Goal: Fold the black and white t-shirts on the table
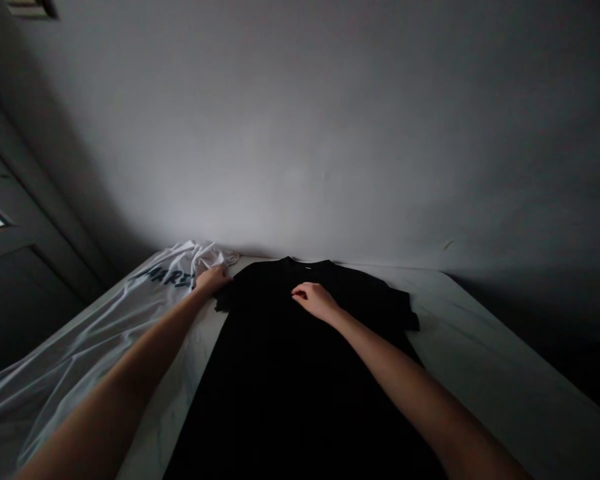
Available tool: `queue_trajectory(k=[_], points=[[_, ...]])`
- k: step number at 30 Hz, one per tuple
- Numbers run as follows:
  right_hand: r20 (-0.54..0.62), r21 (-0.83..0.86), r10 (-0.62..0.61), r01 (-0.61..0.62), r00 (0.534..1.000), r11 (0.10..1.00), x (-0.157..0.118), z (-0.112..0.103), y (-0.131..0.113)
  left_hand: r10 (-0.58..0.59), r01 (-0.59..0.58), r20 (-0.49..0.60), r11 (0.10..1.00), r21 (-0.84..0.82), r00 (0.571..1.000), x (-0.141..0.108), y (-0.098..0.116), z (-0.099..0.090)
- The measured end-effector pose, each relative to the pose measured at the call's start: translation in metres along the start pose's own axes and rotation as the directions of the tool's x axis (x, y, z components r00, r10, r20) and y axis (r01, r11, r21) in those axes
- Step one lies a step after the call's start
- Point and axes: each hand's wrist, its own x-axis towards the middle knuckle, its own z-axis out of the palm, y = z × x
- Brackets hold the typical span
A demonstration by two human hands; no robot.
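Note:
A black T-shirt [290, 373] lies flat and spread out, its collar toward the wall and its short sleeves out to both sides. My right hand [316, 300] rests on its chest with the fingers lightly curled and no fold gathered up. My left hand [213, 279] is at the bunched top of a white shirt [105, 340] with dark printed lettering, and it seems to grip that fabric, right next to the black shirt's left sleeve. The white shirt spreads toward the lower left, partly under my left forearm.
Both shirts lie on a pale, bed-like surface [480, 353], whose far side meets a grey wall [300, 133]. Its right edge falls away into shadow. A dark door [35, 220] with a small bright pane stands at the left.

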Motion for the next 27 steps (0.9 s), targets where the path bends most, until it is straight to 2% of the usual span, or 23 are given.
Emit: queue_trajectory(k=[3, 5, 7, 10, 13, 18, 23, 25, 27], points=[[0.033, 0.130, -0.085, 0.080, 0.996, 0.988, 0.025, 0.049, -0.066, -0.013, 0.010, 0.073, 0.999, 0.041, 0.997, 0.004, 0.000, 0.006], [0.011, 0.144, -0.067, 0.065, 0.998, 0.987, 0.036, 0.080, -0.097, -0.015, 0.010, 0.101, 0.999, 0.048, 0.995, 0.009, 0.001, 0.008], [-0.048, 0.129, 0.004, 0.002, 0.999, 0.992, 0.042, 0.106, -0.116, -0.002, -0.003, 0.109, 0.999, 0.042, 0.994, 0.013, 0.001, 0.007], [-0.132, 0.109, 0.078, -0.063, 0.988, 0.992, 0.041, 0.131, -0.125, 0.017, -0.018, 0.043, 1.000, 0.023, 0.999, 0.017, -0.002, 0.002], [-0.142, 0.075, 0.038, -0.028, 0.989, 0.997, 0.036, 0.139, -0.123, -0.002, 0.003, -0.034, 1.000, 0.026, 0.999, 0.018, -0.007, -0.001], [-0.082, -0.019, -0.108, 0.106, 0.991, 0.994, 0.030, 0.134, -0.121, -0.008, 0.012, -0.061, 0.998, 0.062, 0.998, 0.011, -0.013, 0.003], [0.047, 0.090, -0.273, 0.268, 0.961, 0.959, 0.032, 0.136, -0.120, 0.006, 0.010, -0.142, 0.994, 0.113, 0.990, -0.003, -0.001, 0.006], [0.068, 0.206, -0.289, 0.269, 0.955, 0.941, 0.039, 0.137, -0.118, 0.101, -0.067, -0.229, 0.986, 0.154, 0.968, -0.005, 0.013, 0.008], [0.063, 0.331, -0.224, 0.192, 0.973, 0.924, 0.049, 0.134, -0.112, 0.287, -0.240, -0.269, 0.951, 0.193, 0.919, -0.002, 0.030, 0.014]])
